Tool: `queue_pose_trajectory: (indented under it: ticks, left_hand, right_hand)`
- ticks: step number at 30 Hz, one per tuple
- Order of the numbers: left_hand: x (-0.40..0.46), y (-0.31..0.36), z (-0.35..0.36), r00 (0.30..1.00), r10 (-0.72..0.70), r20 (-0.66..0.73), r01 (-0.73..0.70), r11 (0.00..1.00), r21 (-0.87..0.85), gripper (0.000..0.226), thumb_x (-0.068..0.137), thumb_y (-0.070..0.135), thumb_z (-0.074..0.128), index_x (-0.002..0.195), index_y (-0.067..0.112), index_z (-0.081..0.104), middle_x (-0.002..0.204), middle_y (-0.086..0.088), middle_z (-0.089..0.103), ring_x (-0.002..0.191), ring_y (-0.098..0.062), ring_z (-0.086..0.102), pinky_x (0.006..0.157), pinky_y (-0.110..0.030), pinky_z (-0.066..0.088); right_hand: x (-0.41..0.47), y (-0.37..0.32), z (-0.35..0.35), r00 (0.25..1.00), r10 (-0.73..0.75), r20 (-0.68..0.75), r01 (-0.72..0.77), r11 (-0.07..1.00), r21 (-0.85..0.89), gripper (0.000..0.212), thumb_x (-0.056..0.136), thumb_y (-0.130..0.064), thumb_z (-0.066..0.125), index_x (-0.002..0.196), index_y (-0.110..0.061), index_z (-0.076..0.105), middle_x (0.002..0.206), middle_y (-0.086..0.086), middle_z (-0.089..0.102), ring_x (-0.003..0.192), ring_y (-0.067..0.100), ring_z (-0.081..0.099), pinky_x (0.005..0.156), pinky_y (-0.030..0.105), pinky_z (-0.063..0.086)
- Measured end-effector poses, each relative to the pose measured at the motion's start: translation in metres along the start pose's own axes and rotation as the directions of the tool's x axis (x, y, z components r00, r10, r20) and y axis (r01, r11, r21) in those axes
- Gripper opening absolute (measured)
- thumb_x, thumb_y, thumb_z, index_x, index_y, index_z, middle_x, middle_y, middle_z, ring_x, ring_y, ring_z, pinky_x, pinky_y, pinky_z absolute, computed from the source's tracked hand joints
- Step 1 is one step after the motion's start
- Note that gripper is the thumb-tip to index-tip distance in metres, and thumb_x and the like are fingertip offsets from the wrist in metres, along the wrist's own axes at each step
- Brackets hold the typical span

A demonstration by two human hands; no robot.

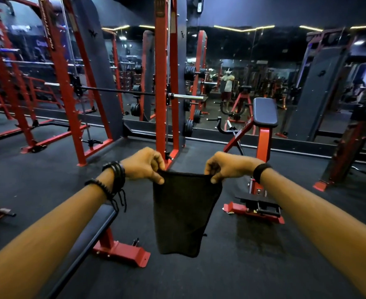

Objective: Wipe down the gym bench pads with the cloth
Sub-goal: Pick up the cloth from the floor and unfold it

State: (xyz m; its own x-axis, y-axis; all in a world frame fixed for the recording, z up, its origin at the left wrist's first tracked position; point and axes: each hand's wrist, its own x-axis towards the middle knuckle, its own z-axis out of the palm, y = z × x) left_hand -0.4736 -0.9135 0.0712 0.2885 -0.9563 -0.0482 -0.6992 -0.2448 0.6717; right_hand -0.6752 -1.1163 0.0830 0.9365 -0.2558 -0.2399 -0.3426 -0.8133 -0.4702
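Note:
A dark cloth (pixel 183 212) hangs straight down in front of me, stretched by its two top corners. My left hand (pixel 144 165) pinches the left corner and my right hand (pixel 225 167) pinches the right corner. Below my left forearm runs a flat bench with a dark pad (pixel 91 229) on a red base (pixel 123 251); most of the pad is hidden by my arm. Farther off to the right stands a red machine with a dark rounded pad (pixel 265 111) tilted toward me.
A red rack upright (pixel 167 83) with a barbell (pixel 186 97) stands straight ahead. More red racks (pixel 54 78) fill the left. A mirror wall (pixel 253 72) runs along the back. The red machine's foot (pixel 253 210) sits on the dark rubber floor to the right.

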Motion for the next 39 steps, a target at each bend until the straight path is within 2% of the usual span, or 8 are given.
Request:
queue_pose_trajectory:
  ticks: [3,6,9,13,19,28,32,39]
  left_hand:
    - [-0.006,0.025,-0.043,0.959,0.096,-0.268,-0.169,0.949,-0.267,0.039,0.076,-0.004,0.075,0.109,0.008,0.058,0.101,-0.016,0.065,0.092,-0.027,0.068,0.075,-0.029,0.059]
    - [-0.009,0.028,-0.076,0.821,-0.046,-0.569,-0.339,0.763,-0.550,0.081,0.081,0.035,0.078,0.145,0.018,0.032,0.124,-0.002,0.062,0.108,-0.021,0.065,0.084,-0.046,0.054]
    - [-0.020,-0.011,-0.048,0.927,-0.220,-0.302,-0.007,0.798,-0.603,0.106,0.059,0.065,0.082,0.147,0.027,0.036,0.131,-0.002,0.062,0.111,-0.030,0.064,0.091,-0.060,0.050]
    - [-0.043,-0.055,0.028,0.894,-0.436,-0.107,0.217,0.627,-0.748,0.076,0.072,0.025,0.086,0.136,0.002,0.052,0.116,-0.017,0.067,0.089,-0.031,0.068,0.082,-0.053,0.058]
    - [-0.054,-0.078,0.032,0.727,-0.546,-0.416,0.165,0.727,-0.667,0.057,0.077,0.004,0.081,0.128,-0.001,0.057,0.114,-0.021,0.065,0.090,-0.026,0.063,0.079,-0.041,0.056]
    - [-0.107,-0.101,0.005,0.595,-0.462,-0.658,0.225,0.881,-0.416,0.036,0.070,0.002,0.084,0.103,0.007,0.072,0.096,-0.006,0.070,0.088,-0.014,0.066,0.079,-0.025,0.056]
    - [-0.137,-0.127,0.002,0.527,-0.446,-0.723,0.414,0.878,-0.239,0.033,0.068,0.010,0.087,0.098,0.013,0.073,0.094,-0.002,0.070,0.089,-0.016,0.064,0.072,-0.020,0.048]
    - [-0.204,-0.182,-0.023,0.548,-0.508,-0.664,0.585,0.801,-0.130,0.036,0.083,0.016,0.077,0.118,0.010,0.070,0.113,-0.002,0.068,0.100,-0.012,0.059,0.083,-0.019,0.042]
  right_hand:
    - [0.002,-0.030,-0.049,0.960,-0.119,-0.252,0.154,0.980,0.124,0.023,0.089,0.005,0.063,0.108,-0.008,0.062,0.105,0.014,0.066,0.096,0.023,0.065,0.079,0.031,0.059]
    - [0.005,-0.052,-0.074,0.696,-0.044,-0.717,0.484,0.766,0.423,0.059,0.091,-0.015,0.069,0.141,-0.017,0.039,0.126,0.009,0.059,0.107,0.014,0.062,0.083,0.029,0.054]
    - [0.027,-0.049,-0.026,0.842,0.103,-0.529,0.330,0.678,0.657,0.093,0.087,-0.031,0.073,0.155,-0.019,0.011,0.146,0.008,0.047,0.124,0.024,0.054,0.092,0.039,0.051]
    - [0.061,-0.029,0.076,0.945,0.134,-0.297,0.169,0.575,0.800,0.049,0.085,-0.006,0.074,0.130,-0.001,0.055,0.123,0.013,0.067,0.099,0.017,0.068,0.083,0.030,0.058]
    - [0.092,-0.032,0.100,0.922,0.197,-0.333,0.094,0.721,0.687,0.054,0.085,-0.017,0.077,0.130,-0.015,0.049,0.120,0.006,0.060,0.116,0.024,0.058,0.100,0.037,0.049]
    - [0.126,-0.070,0.093,0.915,-0.279,-0.291,0.320,0.942,0.102,0.057,0.075,-0.017,0.085,0.126,-0.016,0.061,0.117,-0.003,0.060,0.109,0.011,0.054,0.091,0.024,0.043]
    - [0.161,-0.099,0.116,0.873,-0.419,-0.252,0.385,0.907,-0.173,0.020,0.083,-0.018,0.076,0.102,-0.018,0.070,0.099,0.002,0.069,0.095,0.022,0.064,0.079,0.040,0.054]
    - [0.217,-0.170,0.162,0.841,-0.539,-0.040,0.461,0.753,-0.469,0.025,0.093,-0.044,0.062,0.102,-0.022,0.069,0.099,-0.001,0.065,0.090,0.019,0.060,0.071,0.032,0.045]
